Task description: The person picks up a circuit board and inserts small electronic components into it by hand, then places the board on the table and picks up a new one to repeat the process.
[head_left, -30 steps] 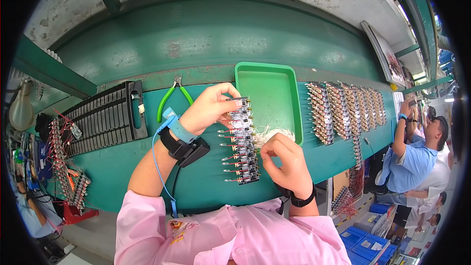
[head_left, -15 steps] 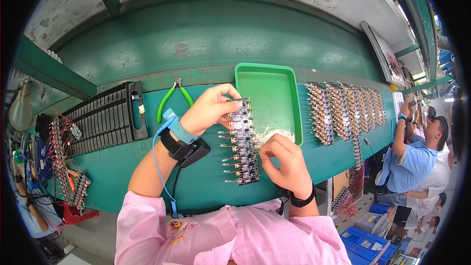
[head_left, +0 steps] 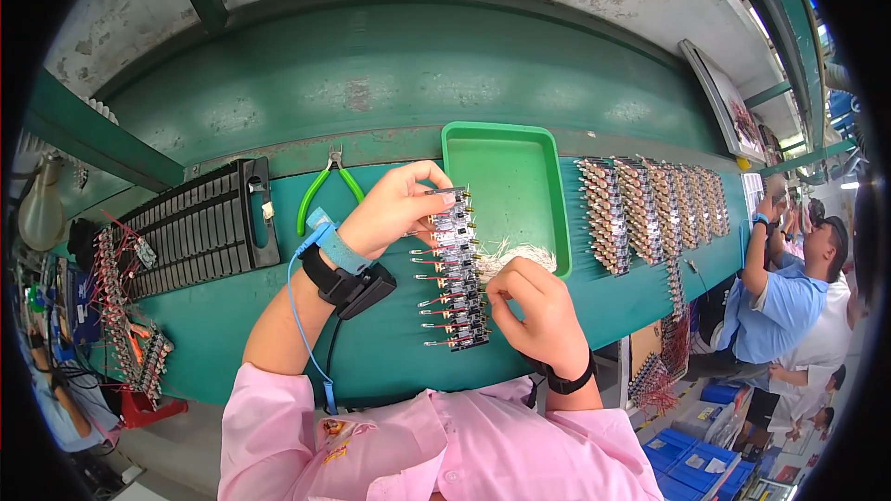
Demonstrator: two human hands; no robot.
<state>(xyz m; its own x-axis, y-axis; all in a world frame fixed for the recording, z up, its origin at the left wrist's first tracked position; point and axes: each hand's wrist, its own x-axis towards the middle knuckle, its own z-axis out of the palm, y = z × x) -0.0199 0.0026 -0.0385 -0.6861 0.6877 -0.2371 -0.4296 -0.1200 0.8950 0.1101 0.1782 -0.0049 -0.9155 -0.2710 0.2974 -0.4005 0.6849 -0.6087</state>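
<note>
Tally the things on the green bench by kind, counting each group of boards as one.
Green tray: 1
Green-handled pliers: 1
Black slotted rack: 1
Board strip under both hands: 1
Group of board rows, right: 1
White wire bundle: 1
Total: 6

shirt: pink, short sleeves | left wrist: blue strap with coiled cord, black band | right wrist: black band

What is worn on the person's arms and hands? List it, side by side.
Both hands are bare. The left hand has a light blue wrist strap with a coiled blue cord and a black band beside it. The right hand has a black wristband. Pink short sleeves cover the upper arms.
</note>
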